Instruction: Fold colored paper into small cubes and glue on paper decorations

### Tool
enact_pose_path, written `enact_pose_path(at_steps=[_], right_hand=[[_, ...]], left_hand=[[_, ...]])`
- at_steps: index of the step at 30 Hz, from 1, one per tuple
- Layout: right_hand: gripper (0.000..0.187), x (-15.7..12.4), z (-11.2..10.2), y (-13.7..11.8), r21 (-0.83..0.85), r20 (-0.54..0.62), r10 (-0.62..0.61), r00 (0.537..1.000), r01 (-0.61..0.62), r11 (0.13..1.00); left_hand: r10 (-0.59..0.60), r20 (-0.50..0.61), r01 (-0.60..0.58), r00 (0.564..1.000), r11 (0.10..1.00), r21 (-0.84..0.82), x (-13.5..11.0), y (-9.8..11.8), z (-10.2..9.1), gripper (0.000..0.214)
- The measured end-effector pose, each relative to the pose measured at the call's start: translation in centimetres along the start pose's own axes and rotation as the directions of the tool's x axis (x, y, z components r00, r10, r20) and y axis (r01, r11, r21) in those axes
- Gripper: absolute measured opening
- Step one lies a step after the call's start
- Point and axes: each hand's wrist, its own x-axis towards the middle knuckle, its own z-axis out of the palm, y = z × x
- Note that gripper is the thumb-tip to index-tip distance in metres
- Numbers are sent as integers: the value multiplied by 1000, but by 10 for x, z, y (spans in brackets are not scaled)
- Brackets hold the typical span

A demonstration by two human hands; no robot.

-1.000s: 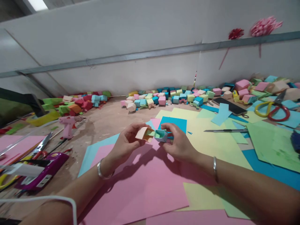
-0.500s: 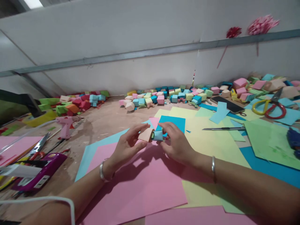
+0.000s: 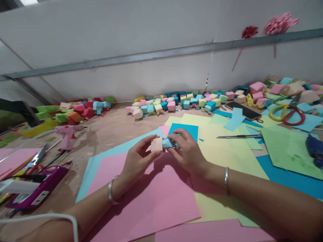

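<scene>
The peach box (image 3: pixel 156 144) and the blue box (image 3: pixel 167 143) now sit pressed together end to end at the centre of the frame; a second ago they were apart, open ends facing, with green lining showing inside, and half a second ago they were just meeting. That lining is hidden now. Both boxes are held just above the pink sheet (image 3: pixel 148 198), between the two hands.

The left hand (image 3: pixel 137 161) grips the peach box, thumb below and fingers curled over its top. The right hand (image 3: pixel 185 151) pinches the blue box from the right side, fingers closed round it. Both hands have drifted slightly up the frame since the earlier pictures, and each wrist wears a metal bangle.

Under the hands the tabletop (image 3: pixel 111 131) is spread with pink, yellow, green and blue paper. A craft knife (image 3: pixel 239 136) lies to the right of the hands, and scissors (image 3: pixel 287 112) and a phone (image 3: pixel 243 111) lie in the upper right. A row of folded boxes (image 3: pixel 176 102) runs along the wall above centre. A pink glue gun (image 3: pixel 66 132) stands at left, with a purple stapler (image 3: pixel 37 190) in the lower left.
</scene>
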Motion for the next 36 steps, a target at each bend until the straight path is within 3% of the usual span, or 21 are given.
enact_pose_path(at_steps=[6,14,19,24,31,36], right_hand=[[23,2,0,-1,-70,29,23,999,-21,997],[22,1,0,-14,-148,38,-118,992,123,981],[17,2,-1,-12,-175,53,-115,992,122,977],[18,0,-2,-12,-125,42,-151,988,155,980],[26,1,-2,-13,32,-51,-152,987,153,988],[22,3,-5,-9,-47,-9,-108,994,107,993]], left_hand=[[40,-26,-38,999,998,49,0,-3,1,42],[24,-11,-23,1000,993,113,0,-7,-1,50],[21,-10,-20,1000,995,98,-1,-8,-2,56],[4,-52,5,999,986,167,-3,0,2,47],[11,-6,-10,1000,993,116,-3,2,3,44],[39,63,-36,997,998,-44,-2,-2,2,42]])
